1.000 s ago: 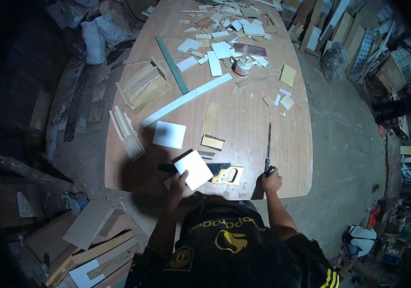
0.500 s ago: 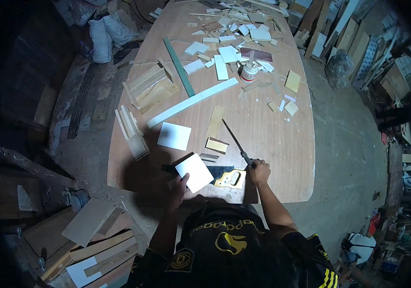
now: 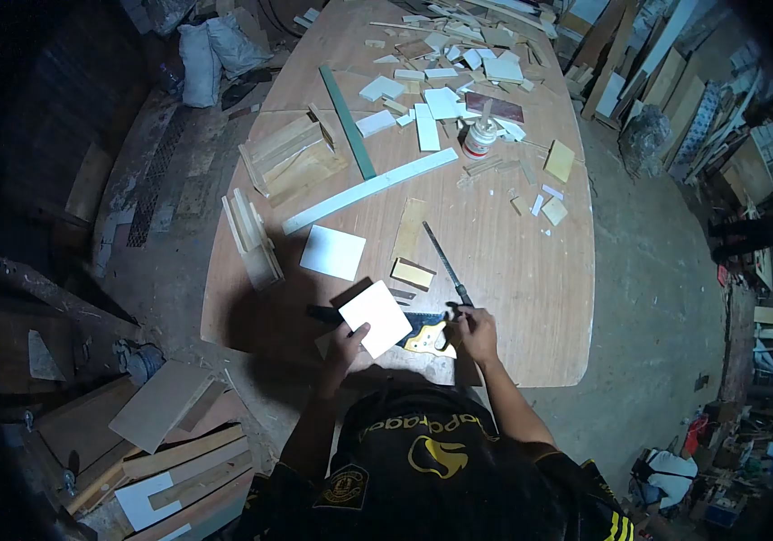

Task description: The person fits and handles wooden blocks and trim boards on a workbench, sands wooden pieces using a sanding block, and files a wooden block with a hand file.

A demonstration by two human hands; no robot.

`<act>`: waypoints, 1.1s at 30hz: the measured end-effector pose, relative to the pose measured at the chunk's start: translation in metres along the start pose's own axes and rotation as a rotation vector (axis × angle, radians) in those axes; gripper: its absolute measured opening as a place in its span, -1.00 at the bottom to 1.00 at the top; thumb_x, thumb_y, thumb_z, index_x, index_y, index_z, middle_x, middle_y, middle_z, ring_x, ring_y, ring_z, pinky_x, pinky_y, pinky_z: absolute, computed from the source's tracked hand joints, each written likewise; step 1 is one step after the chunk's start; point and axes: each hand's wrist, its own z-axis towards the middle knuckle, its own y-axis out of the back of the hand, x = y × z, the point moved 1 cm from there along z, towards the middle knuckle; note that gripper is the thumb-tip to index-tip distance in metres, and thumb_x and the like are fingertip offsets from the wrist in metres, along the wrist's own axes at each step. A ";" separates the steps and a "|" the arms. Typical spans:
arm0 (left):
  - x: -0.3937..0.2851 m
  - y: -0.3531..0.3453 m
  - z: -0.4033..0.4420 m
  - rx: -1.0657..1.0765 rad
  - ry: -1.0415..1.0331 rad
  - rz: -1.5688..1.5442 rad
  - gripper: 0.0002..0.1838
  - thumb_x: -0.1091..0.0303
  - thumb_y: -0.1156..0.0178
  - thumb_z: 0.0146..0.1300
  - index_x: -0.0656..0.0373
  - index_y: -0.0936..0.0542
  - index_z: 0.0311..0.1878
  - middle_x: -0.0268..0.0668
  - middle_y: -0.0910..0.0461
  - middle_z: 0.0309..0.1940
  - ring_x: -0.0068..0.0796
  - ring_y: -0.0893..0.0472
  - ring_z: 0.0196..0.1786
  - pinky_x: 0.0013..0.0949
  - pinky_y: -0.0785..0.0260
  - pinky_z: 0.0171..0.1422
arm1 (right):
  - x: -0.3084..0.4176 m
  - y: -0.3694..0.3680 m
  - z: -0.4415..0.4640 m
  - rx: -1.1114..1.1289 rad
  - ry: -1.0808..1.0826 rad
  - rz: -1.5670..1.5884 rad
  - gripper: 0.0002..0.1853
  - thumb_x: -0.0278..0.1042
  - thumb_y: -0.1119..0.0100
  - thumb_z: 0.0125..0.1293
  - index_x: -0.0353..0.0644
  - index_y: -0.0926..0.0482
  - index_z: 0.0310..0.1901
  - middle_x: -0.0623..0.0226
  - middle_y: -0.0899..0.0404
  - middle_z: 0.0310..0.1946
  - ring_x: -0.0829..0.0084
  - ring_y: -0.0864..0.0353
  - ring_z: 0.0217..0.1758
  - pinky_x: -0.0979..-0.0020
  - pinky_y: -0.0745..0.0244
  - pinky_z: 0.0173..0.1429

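Observation:
My left hand (image 3: 343,352) is closed on the near-left edge of a square white board (image 3: 376,319), thumb on top, holding it above the table. Under it lies a handsaw with a yellow handle (image 3: 425,341), its dark blade partly hidden. My right hand (image 3: 478,337) is open, fingers apart, beside the saw handle. A long, thin file (image 3: 442,256) lies just beyond these fingers, its dark handle end close to them. Another white board (image 3: 333,253) rests flat at left. A small wooden block with dark edges (image 3: 413,273) sits beyond the saw.
A long white strip (image 3: 370,191) and a green strip (image 3: 348,123) lie across the table (image 3: 531,270). Wooden assemblies (image 3: 292,158) stand at left. A glue jar with a brush (image 3: 478,141) is beyond, near many offcuts (image 3: 441,102). Boards lean at lower left.
My right hand has let go of the file and shifted left and nearer, toward the saw handle. The file stays on the table. The white board is still in my left hand.

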 end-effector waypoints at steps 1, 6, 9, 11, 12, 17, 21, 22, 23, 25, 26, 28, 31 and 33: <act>0.003 -0.002 0.006 0.072 -0.037 0.007 -0.63 0.28 -0.18 0.36 0.37 -0.52 0.09 -0.20 -0.60 -0.07 -0.43 -0.60 -0.04 -0.33 -0.50 0.02 | 0.011 0.001 -0.003 0.114 -0.150 0.187 -0.69 -0.28 -0.21 0.31 -0.15 -0.61 0.06 0.23 -0.63 -0.23 0.35 -0.61 -0.18 0.42 -0.46 -0.01; 0.000 -0.026 0.011 0.253 -0.099 -0.013 -0.71 0.40 -0.16 0.38 0.39 -0.53 0.06 -0.26 -0.60 -0.06 -0.55 -0.56 -0.03 -0.41 -0.44 0.09 | 0.051 0.003 -0.005 0.422 -0.302 0.676 -0.59 -0.21 -0.17 0.40 -0.22 -0.52 0.20 0.46 -0.58 -0.23 0.65 -0.48 -0.24 0.54 -0.44 -0.11; -0.007 -0.039 0.008 0.342 -0.070 -0.071 -0.71 0.41 -0.14 0.39 0.39 -0.52 0.07 -0.26 -0.60 -0.06 -0.55 -0.55 -0.03 -0.42 -0.42 0.11 | 0.055 0.003 -0.002 0.532 -0.311 0.675 -0.65 -0.23 -0.20 0.39 -0.23 -0.58 0.10 0.51 -0.56 -0.29 0.71 -0.44 -0.29 0.61 -0.40 -0.18; -0.013 -0.046 0.004 0.338 -0.036 -0.135 -0.70 0.41 -0.15 0.39 0.38 -0.51 0.09 -0.26 -0.60 -0.07 -0.55 -0.54 -0.02 -0.42 -0.41 0.12 | 0.050 -0.003 0.000 0.541 -0.275 0.591 -0.75 -0.28 -0.26 0.34 -0.24 -0.63 -0.05 0.53 -0.57 -0.35 0.71 -0.44 -0.32 0.59 -0.40 -0.20; -0.012 -0.045 0.006 0.336 -0.038 -0.134 -0.70 0.41 -0.15 0.39 0.38 -0.51 0.09 -0.26 -0.60 -0.07 -0.55 -0.54 -0.02 -0.42 -0.41 0.12 | 0.049 -0.005 0.001 0.542 -0.273 0.592 -0.75 -0.28 -0.26 0.34 -0.24 -0.63 -0.05 0.53 -0.57 -0.35 0.71 -0.44 -0.32 0.59 -0.40 -0.20; -0.022 -0.046 0.000 0.215 -0.079 0.044 -0.41 0.31 -0.21 0.37 0.34 -0.26 0.35 -0.15 -0.55 0.03 -0.47 -0.52 0.07 -0.39 -0.38 0.19 | 0.044 -0.017 -0.001 0.477 -0.298 0.595 -0.81 -0.31 -0.30 0.31 -0.23 -0.64 -0.16 0.54 -0.57 -0.41 0.70 -0.45 -0.35 0.59 -0.39 -0.22; 0.000 -0.042 0.005 0.151 -0.047 0.081 -0.19 0.23 -0.25 0.34 0.31 -0.02 0.48 -0.06 -0.44 0.16 -0.39 -0.49 0.15 -0.36 -0.37 0.22 | 0.063 -0.016 -0.004 0.483 -0.361 0.532 -0.82 -0.31 -0.32 0.30 -0.22 -0.65 -0.17 0.52 -0.57 -0.41 0.69 -0.45 -0.35 0.58 -0.41 -0.19; -0.009 -0.047 -0.002 0.179 -0.012 0.101 -0.13 0.20 -0.26 0.33 0.30 0.04 0.50 -0.03 -0.40 0.19 -0.36 -0.47 0.18 -0.35 -0.36 0.23 | 0.068 -0.017 -0.005 0.485 -0.308 0.539 -0.82 -0.32 -0.33 0.28 -0.22 -0.65 -0.16 0.51 -0.57 -0.42 0.68 -0.46 -0.35 0.58 -0.41 -0.18; -0.016 -0.050 -0.007 0.209 0.022 0.122 -0.07 0.17 -0.27 0.32 0.29 0.11 0.52 -0.01 -0.36 0.23 -0.34 -0.45 0.21 -0.35 -0.36 0.24 | 0.072 -0.018 -0.005 0.485 -0.255 0.546 -0.81 -0.33 -0.34 0.27 -0.22 -0.65 -0.16 0.51 -0.58 -0.42 0.68 -0.46 -0.34 0.58 -0.42 -0.17; -0.012 -0.052 -0.005 0.260 0.003 0.107 -0.10 0.19 -0.23 0.36 0.25 0.13 0.53 -0.08 -0.35 0.23 -0.40 -0.44 0.20 -0.36 -0.38 0.21 | 0.088 -0.016 -0.005 0.499 -0.149 0.501 -0.76 -0.34 -0.36 0.25 -0.21 -0.65 -0.07 0.49 -0.58 -0.38 0.67 -0.47 -0.29 0.58 -0.42 -0.15; -0.010 -0.052 -0.006 0.284 0.015 -0.016 -0.15 0.22 -0.20 0.38 0.21 0.11 0.53 -0.12 -0.35 0.23 -0.43 -0.44 0.19 -0.35 -0.39 0.19 | 0.096 -0.014 -0.007 0.522 -0.092 0.555 -0.72 -0.33 -0.35 0.26 -0.21 -0.64 -0.03 0.48 -0.59 -0.34 0.67 -0.48 -0.26 0.58 -0.43 -0.13; -0.029 -0.057 -0.017 0.335 0.042 -0.248 -0.29 0.29 -0.11 0.44 0.09 0.02 0.53 -0.28 -0.35 0.20 -0.50 -0.42 0.18 -0.35 -0.40 0.17 | 0.111 -0.007 -0.006 0.559 -0.017 0.588 -0.65 -0.31 -0.35 0.27 -0.16 -0.61 0.08 0.43 -0.61 -0.23 0.65 -0.50 -0.19 0.55 -0.44 -0.09; -0.006 -0.050 0.001 0.349 0.034 -0.276 -0.38 0.23 -0.02 0.48 -0.12 -0.05 0.51 -0.34 -0.37 0.14 -0.44 -0.48 0.13 -0.27 -0.45 0.10 | 0.117 -0.002 -0.002 0.596 -0.005 0.468 -0.61 -0.28 -0.34 0.25 -0.14 -0.60 0.10 0.31 -0.63 -0.18 0.50 -0.57 -0.08 0.45 -0.47 0.05; -0.004 -0.050 0.001 0.366 -0.009 -0.297 -0.43 0.24 0.00 0.48 -0.10 -0.09 0.49 -0.31 -0.38 0.15 -0.41 -0.49 0.15 -0.23 -0.45 0.15 | 0.114 -0.002 -0.002 0.605 -0.010 0.479 -0.62 -0.28 -0.34 0.25 -0.13 -0.60 0.10 0.29 -0.62 -0.19 0.48 -0.57 -0.08 0.45 -0.47 0.05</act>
